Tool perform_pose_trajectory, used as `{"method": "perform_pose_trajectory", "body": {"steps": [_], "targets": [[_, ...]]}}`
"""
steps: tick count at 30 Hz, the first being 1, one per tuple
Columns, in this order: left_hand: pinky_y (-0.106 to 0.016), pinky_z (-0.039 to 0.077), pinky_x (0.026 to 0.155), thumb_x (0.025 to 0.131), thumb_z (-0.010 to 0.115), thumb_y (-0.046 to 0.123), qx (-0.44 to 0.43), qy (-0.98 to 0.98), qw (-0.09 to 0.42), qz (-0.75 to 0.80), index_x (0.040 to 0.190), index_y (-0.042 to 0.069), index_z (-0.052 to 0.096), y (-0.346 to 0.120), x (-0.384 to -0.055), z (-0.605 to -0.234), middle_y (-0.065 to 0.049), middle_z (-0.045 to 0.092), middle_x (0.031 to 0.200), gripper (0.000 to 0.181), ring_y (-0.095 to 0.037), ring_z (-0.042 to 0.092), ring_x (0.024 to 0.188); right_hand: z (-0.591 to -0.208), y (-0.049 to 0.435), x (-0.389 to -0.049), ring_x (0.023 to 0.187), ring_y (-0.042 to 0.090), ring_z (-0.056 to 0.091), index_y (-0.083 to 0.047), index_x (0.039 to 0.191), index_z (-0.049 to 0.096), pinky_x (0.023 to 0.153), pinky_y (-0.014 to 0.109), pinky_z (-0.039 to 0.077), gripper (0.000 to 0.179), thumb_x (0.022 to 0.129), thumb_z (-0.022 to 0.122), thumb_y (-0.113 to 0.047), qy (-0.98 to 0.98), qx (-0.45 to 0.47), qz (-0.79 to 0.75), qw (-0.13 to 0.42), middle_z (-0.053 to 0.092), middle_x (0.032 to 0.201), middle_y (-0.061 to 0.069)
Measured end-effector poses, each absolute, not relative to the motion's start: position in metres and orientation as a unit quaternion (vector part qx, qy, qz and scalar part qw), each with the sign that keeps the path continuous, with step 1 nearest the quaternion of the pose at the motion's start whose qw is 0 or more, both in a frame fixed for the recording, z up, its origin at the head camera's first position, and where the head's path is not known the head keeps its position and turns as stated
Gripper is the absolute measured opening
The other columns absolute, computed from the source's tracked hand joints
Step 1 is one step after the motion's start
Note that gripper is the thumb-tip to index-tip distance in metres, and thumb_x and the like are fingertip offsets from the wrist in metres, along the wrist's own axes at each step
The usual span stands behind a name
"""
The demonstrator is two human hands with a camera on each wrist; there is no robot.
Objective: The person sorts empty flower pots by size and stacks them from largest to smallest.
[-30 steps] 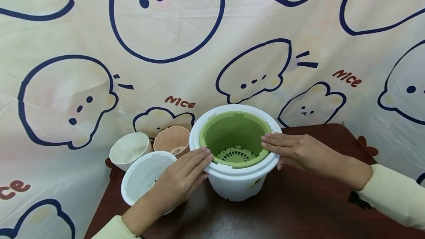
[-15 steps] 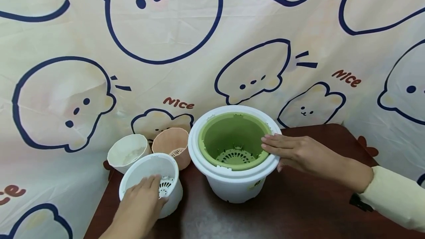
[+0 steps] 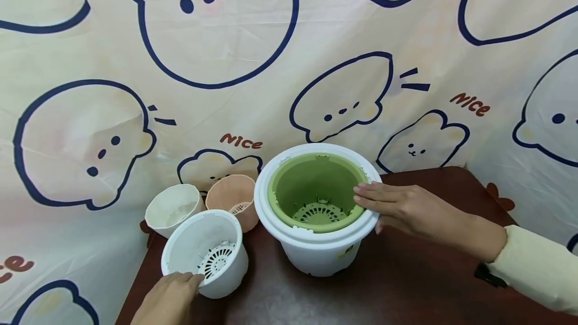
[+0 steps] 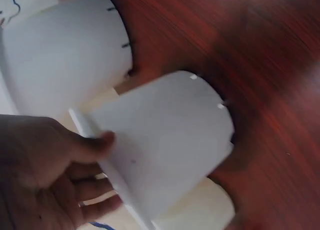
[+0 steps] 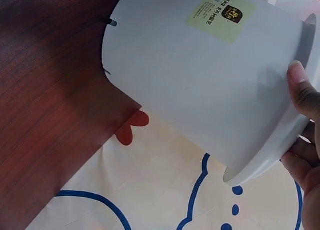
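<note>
In the head view, a green slotted pot (image 3: pixel 316 179) sits nested in a large white flowerpot (image 3: pixel 316 260) on the table. My right hand (image 3: pixel 406 207) holds that white pot's rim from the right, fingers lying over the top and reaching the green pot's edge. In the right wrist view its thumb (image 5: pixel 298 87) presses below the rim. To the left stands a smaller white flowerpot (image 3: pixel 236 270) with a slotted bottom. My left hand (image 3: pixel 169 295) grips its near rim; the left wrist view shows the thumb (image 4: pixel 102 145) on the outer wall and fingers over the rim.
Behind the smaller white pot stand a cream faceted pot (image 3: pixel 155 209) and a peach pot (image 3: pixel 230 189) with a perforated insert, close together. The brown table (image 3: pixel 406 285) ends at a patterned cloth (image 3: pixel 253 64) behind. A label (image 5: pixel 220 17) is on the large pot's side.
My left hand has left the large pot's rim, passed over the smaller white pot, and taken hold of its near rim. The right hand stays in place; the pots stand almost where they were.
</note>
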State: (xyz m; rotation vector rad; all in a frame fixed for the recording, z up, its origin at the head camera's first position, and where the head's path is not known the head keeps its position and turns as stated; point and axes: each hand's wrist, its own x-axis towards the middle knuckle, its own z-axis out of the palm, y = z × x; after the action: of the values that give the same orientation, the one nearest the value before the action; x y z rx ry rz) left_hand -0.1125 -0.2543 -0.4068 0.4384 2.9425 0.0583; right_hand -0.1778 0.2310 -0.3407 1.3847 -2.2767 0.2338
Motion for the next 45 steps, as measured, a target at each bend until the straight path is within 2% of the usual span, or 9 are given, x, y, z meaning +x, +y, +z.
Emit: {"method": "perform_pose_trajectory", "body": {"steps": [7,20,31,35,37,38,40,42,45], "targets": [[-0.036,0.063,0.077,0.086,0.078,0.001,0.192,0.973,0.078,0.106,0.107,0.007,0.075,-0.269,-0.114,-0.413,0.003,0.074,0.095,0.022,-0.016,0.071,0.088,-0.342,0.233,-0.177,0.124,0.028,0.067,-0.011,0.139,0.065,0.093,0.037,0.059,0.056,0.098,0.053,-0.047,-0.827,0.504,0.091,0.234,0.068,0.138,0.005],[-0.023,0.062,0.066,0.076,0.086,0.0,0.27,0.962,-0.037,0.023,0.101,0.007,0.076,-0.278,-0.106,-0.421,0.004,0.073,0.086,0.028,-0.007,0.066,0.073,-0.342,0.231,-0.178,0.124,0.028,0.068,-0.01,0.138,0.065,0.094,0.038,0.059,0.055,0.098,0.054,-0.047,-0.821,0.51,0.088,0.242,0.068,0.137,0.006],[-0.014,0.055,0.057,0.064,0.092,0.001,0.269,0.942,-0.199,-0.008,0.088,0.016,0.077,-0.277,-0.098,-0.409,0.013,0.072,0.074,0.031,0.004,0.06,0.063,-0.341,0.233,-0.176,0.128,0.028,0.065,-0.013,0.143,0.062,0.106,0.026,0.049,0.066,0.082,0.081,-0.028,-0.834,0.496,0.107,0.216,0.065,0.142,0.004],[-0.013,0.054,0.055,0.06,0.092,0.005,0.282,0.924,-0.258,-0.025,0.088,0.017,0.078,-0.279,-0.1,-0.401,0.012,0.074,0.075,0.034,0.002,0.063,0.062,-0.341,0.235,-0.175,0.128,0.028,0.065,-0.014,0.144,0.061,0.11,0.021,0.045,0.065,0.084,0.08,-0.029,-0.832,0.498,0.109,0.22,0.065,0.143,0.003],[-0.018,0.056,0.053,0.081,0.081,0.014,0.298,0.908,-0.295,-0.02,0.088,0.015,0.078,-0.28,-0.101,-0.396,0.009,0.074,0.075,0.007,-0.003,0.066,0.062,-0.341,0.236,-0.175,0.128,0.027,0.065,-0.014,0.144,0.06,0.109,0.022,0.046,0.063,0.086,0.078,-0.031,-0.83,0.5,0.105,0.223,0.064,0.143,0.003],[-0.021,0.056,0.053,0.091,0.073,0.019,0.306,0.9,-0.312,-0.015,0.088,0.014,0.078,-0.281,-0.101,-0.394,0.008,0.075,0.076,0.008,-0.006,0.068,0.063,-0.341,0.236,-0.175,0.128,0.027,0.065,-0.014,0.144,0.06,0.109,0.022,0.046,0.063,0.086,0.077,-0.032,-0.83,0.5,0.103,0.224,0.064,0.143,0.003],[-0.026,0.057,0.053,0.107,0.048,0.029,0.314,0.886,-0.34,-0.001,0.088,0.012,0.078,-0.281,-0.102,-0.389,0.004,0.075,0.076,0.039,-0.01,0.069,0.064,-0.342,0.236,-0.176,0.129,0.027,0.065,-0.014,0.145,0.06,0.11,0.021,0.044,0.063,0.087,0.077,-0.032,-0.831,0.5,0.105,0.222,0.064,0.143,0.003],[-0.028,0.057,0.053,0.112,0.019,0.037,0.311,0.879,-0.361,0.012,0.088,0.011,0.077,-0.281,-0.102,-0.384,0.002,0.075,0.077,0.068,-0.013,0.07,0.064,-0.342,0.235,-0.176,0.13,0.027,0.064,-0.015,0.145,0.059,0.112,0.019,0.042,0.065,0.084,0.079,-0.03,-0.832,0.498,0.108,0.217,0.064,0.144,0.002],[-0.028,0.058,0.053,0.112,0.019,0.039,0.31,0.876,-0.369,0.025,0.088,0.01,0.076,-0.284,-0.101,-0.376,0.001,0.075,0.077,0.068,-0.014,0.07,0.063,-0.342,0.234,-0.175,0.13,0.027,0.064,-0.014,0.144,0.06,0.111,0.02,0.044,0.065,0.084,0.08,-0.029,-0.83,0.501,0.104,0.22,0.064,0.143,0.002]]}}
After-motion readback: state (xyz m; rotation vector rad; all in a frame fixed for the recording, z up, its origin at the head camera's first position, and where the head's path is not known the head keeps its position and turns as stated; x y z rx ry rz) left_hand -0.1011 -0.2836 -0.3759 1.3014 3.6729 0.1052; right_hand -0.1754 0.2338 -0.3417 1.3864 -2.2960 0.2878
